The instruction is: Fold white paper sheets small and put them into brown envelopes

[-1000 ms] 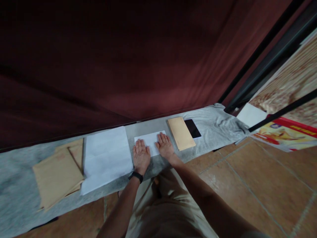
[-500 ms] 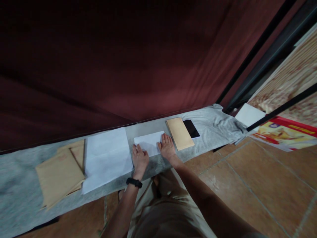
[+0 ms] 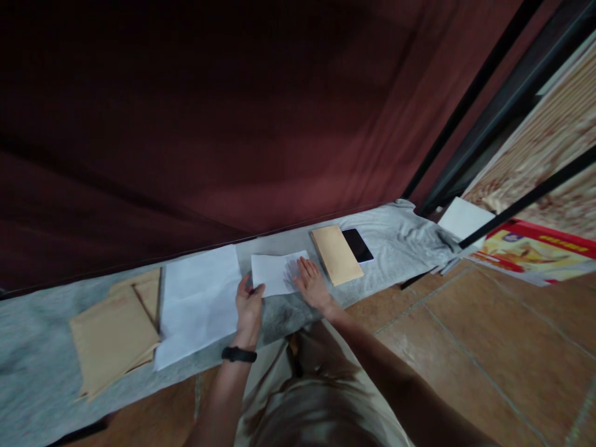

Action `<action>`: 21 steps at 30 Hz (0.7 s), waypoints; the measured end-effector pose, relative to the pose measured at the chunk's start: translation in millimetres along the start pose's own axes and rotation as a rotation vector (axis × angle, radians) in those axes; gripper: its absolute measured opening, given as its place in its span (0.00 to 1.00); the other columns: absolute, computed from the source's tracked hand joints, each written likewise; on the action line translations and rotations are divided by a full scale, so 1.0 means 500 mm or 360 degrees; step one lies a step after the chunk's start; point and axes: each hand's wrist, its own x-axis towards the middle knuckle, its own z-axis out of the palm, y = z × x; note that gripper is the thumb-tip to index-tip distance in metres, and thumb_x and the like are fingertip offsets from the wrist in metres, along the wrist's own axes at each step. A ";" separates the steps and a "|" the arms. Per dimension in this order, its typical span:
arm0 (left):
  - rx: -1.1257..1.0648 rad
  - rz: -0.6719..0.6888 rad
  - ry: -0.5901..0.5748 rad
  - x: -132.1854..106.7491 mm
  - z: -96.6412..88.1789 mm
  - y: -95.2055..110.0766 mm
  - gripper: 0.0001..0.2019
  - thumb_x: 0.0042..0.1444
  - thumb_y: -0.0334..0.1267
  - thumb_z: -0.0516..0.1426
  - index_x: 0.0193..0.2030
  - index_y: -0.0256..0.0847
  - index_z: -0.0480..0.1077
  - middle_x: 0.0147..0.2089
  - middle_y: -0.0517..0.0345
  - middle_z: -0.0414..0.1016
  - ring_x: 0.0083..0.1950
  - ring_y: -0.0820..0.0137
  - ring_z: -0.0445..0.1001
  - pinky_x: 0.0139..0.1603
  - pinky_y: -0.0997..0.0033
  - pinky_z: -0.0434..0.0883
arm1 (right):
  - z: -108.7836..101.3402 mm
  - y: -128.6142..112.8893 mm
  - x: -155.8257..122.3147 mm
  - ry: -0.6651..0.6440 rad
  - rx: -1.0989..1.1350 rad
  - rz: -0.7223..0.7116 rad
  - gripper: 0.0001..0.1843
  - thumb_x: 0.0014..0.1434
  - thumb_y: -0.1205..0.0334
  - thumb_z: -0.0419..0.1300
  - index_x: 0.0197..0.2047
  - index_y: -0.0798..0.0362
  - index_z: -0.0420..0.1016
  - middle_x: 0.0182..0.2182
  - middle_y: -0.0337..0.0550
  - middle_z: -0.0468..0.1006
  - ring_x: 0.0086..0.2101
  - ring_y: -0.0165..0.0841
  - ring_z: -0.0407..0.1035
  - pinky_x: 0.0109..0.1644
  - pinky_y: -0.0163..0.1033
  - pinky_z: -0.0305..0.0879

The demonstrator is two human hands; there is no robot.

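Note:
A folded sheet of white paper lies on the grey cloth, its left end slightly raised. My left hand, with a black band on the wrist, pinches that left end, thumb on top and fingers at the edge. Flat and with fingers stretched out, my right hand is at the paper's right end, holding nothing. Left of my hands is a stack of larger white sheets. Just beyond my right hand sits a stack of brown envelopes.
More brown envelopes lie loosely stacked on the left of the cloth. A dark-screened phone or tablet is partly under the right-hand envelopes. A dark red curtain hangs behind; a printed box is at the right.
My left hand has shifted left and closed on the folded paper's left end, which now lifts slightly. My right hand stays at the right end, a little lower in view.

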 end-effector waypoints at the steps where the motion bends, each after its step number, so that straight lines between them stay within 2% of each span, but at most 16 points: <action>1: -0.0018 -0.0029 0.0009 0.000 0.000 0.015 0.31 0.52 0.38 0.60 0.64 0.38 0.63 0.36 0.58 0.78 0.31 0.69 0.77 0.37 0.64 0.77 | -0.012 -0.014 -0.007 -0.0046 0.0070 -0.0117 0.34 0.72 0.52 0.49 0.75 0.58 0.51 0.72 0.54 0.55 0.72 0.42 0.48 0.73 0.54 0.51; 3: -0.0105 -0.0081 0.0007 -0.003 0.004 0.056 0.33 0.50 0.39 0.62 0.64 0.39 0.64 0.38 0.57 0.78 0.34 0.68 0.78 0.40 0.63 0.77 | -0.032 -0.047 -0.017 -0.0142 0.0217 -0.0347 0.41 0.70 0.45 0.53 0.77 0.56 0.46 0.74 0.51 0.50 0.73 0.41 0.45 0.75 0.53 0.47; 5: -0.0282 -0.0093 -0.0048 -0.013 0.012 0.106 0.32 0.49 0.39 0.64 0.62 0.39 0.67 0.41 0.55 0.80 0.40 0.66 0.79 0.46 0.62 0.77 | -0.048 -0.080 -0.018 -0.0141 0.0394 -0.0401 0.41 0.69 0.46 0.53 0.76 0.58 0.46 0.74 0.52 0.51 0.72 0.41 0.45 0.76 0.54 0.43; 6: -0.0333 -0.0059 -0.0112 -0.020 0.016 0.131 0.31 0.49 0.39 0.65 0.61 0.39 0.68 0.43 0.54 0.80 0.42 0.65 0.80 0.49 0.61 0.76 | -0.054 -0.094 -0.014 -0.0083 0.0531 -0.0321 0.36 0.71 0.49 0.49 0.76 0.58 0.50 0.73 0.52 0.55 0.71 0.39 0.49 0.76 0.52 0.45; 8: -0.0394 0.0032 -0.0228 -0.035 0.021 0.170 0.28 0.52 0.44 0.64 0.60 0.40 0.70 0.48 0.52 0.80 0.48 0.64 0.79 0.53 0.61 0.75 | -0.066 -0.113 0.002 0.0077 0.0902 -0.0019 0.30 0.73 0.52 0.43 0.72 0.56 0.58 0.68 0.51 0.66 0.67 0.37 0.60 0.73 0.48 0.54; 10: -0.0431 0.0030 -0.0220 -0.046 0.020 0.187 0.25 0.60 0.50 0.59 0.61 0.43 0.69 0.55 0.49 0.78 0.56 0.62 0.77 0.55 0.62 0.75 | -0.079 -0.121 0.024 0.0250 0.1308 0.0334 0.29 0.74 0.49 0.39 0.68 0.54 0.64 0.61 0.50 0.75 0.60 0.37 0.70 0.66 0.47 0.64; 11: -0.0422 -0.0031 -0.0190 -0.049 0.018 0.184 0.24 0.62 0.51 0.57 0.61 0.44 0.69 0.59 0.48 0.76 0.59 0.62 0.75 0.55 0.63 0.75 | -0.086 -0.123 0.034 0.0324 0.1495 0.0469 0.31 0.74 0.46 0.38 0.67 0.54 0.65 0.58 0.51 0.77 0.57 0.38 0.73 0.63 0.47 0.68; 13: -0.0361 -0.0238 -0.0144 -0.053 0.014 0.162 0.22 0.63 0.52 0.56 0.60 0.44 0.69 0.64 0.47 0.72 0.62 0.62 0.73 0.52 0.65 0.76 | -0.097 -0.124 0.049 0.0414 0.1795 0.0595 0.35 0.73 0.42 0.34 0.66 0.56 0.64 0.55 0.53 0.79 0.53 0.40 0.75 0.58 0.48 0.72; 16: -0.0304 -0.0468 -0.0227 -0.058 0.019 0.104 0.21 0.61 0.49 0.58 0.56 0.40 0.71 0.57 0.44 0.78 0.52 0.61 0.79 0.43 0.64 0.78 | -0.095 -0.124 0.049 0.0400 0.2040 0.0628 0.40 0.71 0.37 0.30 0.66 0.59 0.60 0.56 0.57 0.78 0.52 0.43 0.76 0.52 0.49 0.75; 18: -0.0319 -0.0469 -0.0262 -0.061 0.027 0.066 0.21 0.59 0.47 0.59 0.56 0.38 0.70 0.50 0.45 0.81 0.44 0.63 0.81 0.40 0.65 0.78 | -0.078 -0.119 0.036 0.0395 0.2234 0.0729 0.40 0.69 0.33 0.35 0.63 0.56 0.63 0.56 0.56 0.77 0.51 0.43 0.76 0.48 0.47 0.76; 20: -0.0294 -0.0390 -0.0232 -0.061 0.033 0.038 0.25 0.54 0.41 0.61 0.58 0.37 0.69 0.46 0.48 0.82 0.41 0.65 0.82 0.40 0.66 0.78 | -0.054 -0.109 0.017 0.0431 0.2509 0.0922 0.33 0.65 0.32 0.46 0.55 0.52 0.68 0.51 0.51 0.80 0.47 0.41 0.77 0.46 0.44 0.76; 21: -0.0267 -0.0351 -0.0209 -0.058 0.034 0.028 0.27 0.52 0.38 0.62 0.59 0.37 0.68 0.45 0.50 0.82 0.40 0.66 0.81 0.41 0.66 0.78 | -0.042 -0.101 0.007 0.0408 0.2629 0.1040 0.28 0.63 0.34 0.53 0.51 0.50 0.70 0.47 0.48 0.82 0.45 0.40 0.78 0.45 0.43 0.76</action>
